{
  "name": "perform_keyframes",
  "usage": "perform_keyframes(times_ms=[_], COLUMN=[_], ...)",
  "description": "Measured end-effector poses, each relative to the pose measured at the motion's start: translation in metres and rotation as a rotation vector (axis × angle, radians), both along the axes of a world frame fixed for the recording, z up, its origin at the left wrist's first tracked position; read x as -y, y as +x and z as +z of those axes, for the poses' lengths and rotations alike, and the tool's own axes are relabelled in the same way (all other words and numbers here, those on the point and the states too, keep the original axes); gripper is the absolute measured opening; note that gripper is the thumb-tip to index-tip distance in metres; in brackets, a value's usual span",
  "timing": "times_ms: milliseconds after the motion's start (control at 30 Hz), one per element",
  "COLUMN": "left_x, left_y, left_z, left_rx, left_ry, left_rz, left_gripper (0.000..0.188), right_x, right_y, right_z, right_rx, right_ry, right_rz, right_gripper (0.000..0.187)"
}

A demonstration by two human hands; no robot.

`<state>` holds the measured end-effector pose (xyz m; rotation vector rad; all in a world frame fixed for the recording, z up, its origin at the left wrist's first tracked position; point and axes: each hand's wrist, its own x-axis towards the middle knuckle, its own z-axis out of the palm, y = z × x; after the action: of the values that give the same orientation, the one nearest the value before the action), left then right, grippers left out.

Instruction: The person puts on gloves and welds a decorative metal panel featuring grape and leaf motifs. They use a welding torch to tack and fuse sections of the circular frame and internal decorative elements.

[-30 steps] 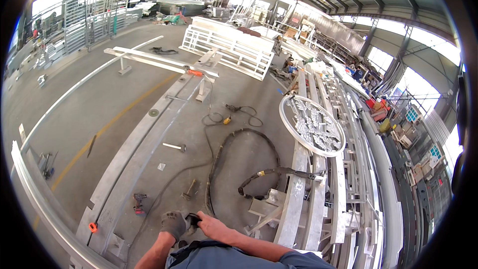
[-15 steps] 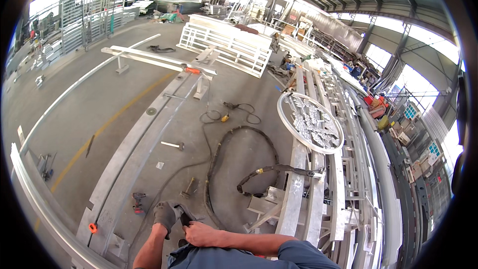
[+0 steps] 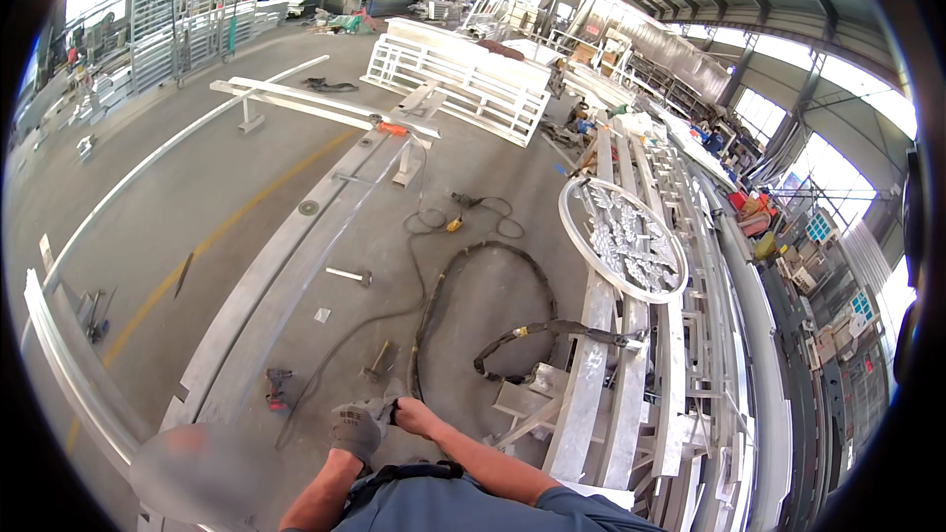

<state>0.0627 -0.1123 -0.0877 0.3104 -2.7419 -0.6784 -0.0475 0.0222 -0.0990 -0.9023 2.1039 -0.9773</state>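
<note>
L hand, in a grey glove, is low ctr in front of the waist, up against R hand. R hand is bare, fingers curled in tight on a small dark item btwn the two. Item is mostly covered and too small to ID for sure, poss. soft stuff; can't tell if L hand grips it too or only touches.

Just beyond the hands, on the grey floor: wood-handled hammer. To its left, red/black cordless drill, nr the long metal beams. Further out, white-handled hammer w/ a small pale scrap nearby.

Thick dark hose runs from nr R hand, loops on the floor, then up onto the RH rails. Thin cable snakes btwn drill and hose. Yellow connector lies past the hose loop.

RH side: round white frame w/ leaf-like infill sits on the rails. LH side: grey disc on the beams, orange-bodied tool at their far end. Beyond that, white barred panels, leaning. Yellow floor line runs left of the beams.
</note>
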Motion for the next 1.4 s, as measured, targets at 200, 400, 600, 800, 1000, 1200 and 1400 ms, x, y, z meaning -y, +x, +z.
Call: perform_keyframes(times_ms=[200, 400, 600, 800, 1000, 1200, 1400], left_x=[-0.015, -0.015, -0.019, -0.017, -0.015, -0.018, -0.006], left_y=[-0.007, 0.003, 0.005, 0.005, 0.005, 0.008, 0.002], left_z=[0.023, 0.029, 0.058, 0.025, 0.013, 0.029, 0.047], left_rx=[-0.082, -0.219, -0.101, 0.029, 0.097, 0.144, -0.025], left_ry=[-0.002, -0.090, -0.056, -0.154, -0.112, -0.063, 0.080], left_rz=[-0.091, -0.180, -0.182, -0.212, -0.198, -0.183, -0.263], left_gripper=[0.015, 0.011, 0.023, 0.023, 0.023, 0.029, 0.025], right_x=[-0.015, -0.006, -0.032, -0.020, -0.016, -0.017, -0.018], right_y=[-0.003, 0.004, -0.043, 0.009, 0.014, 0.012, 0.015], right_z=[-0.052, -0.039, -0.127, -0.033, -0.032, -0.026, 0.009], right_rx=[0.007, 0.332, 0.032, 0.703, 0.801, 0.718, 0.905], right_ry=[-0.238, -0.395, -0.377, -0.491, -0.593, -0.567, -0.517], right_rz=[0.051, -0.074, -0.196, -0.388, -0.260, -0.210, -0.230], right_gripper=[0.029, 0.039, 0.042, 0.043, 0.054, 0.053, 0.048])
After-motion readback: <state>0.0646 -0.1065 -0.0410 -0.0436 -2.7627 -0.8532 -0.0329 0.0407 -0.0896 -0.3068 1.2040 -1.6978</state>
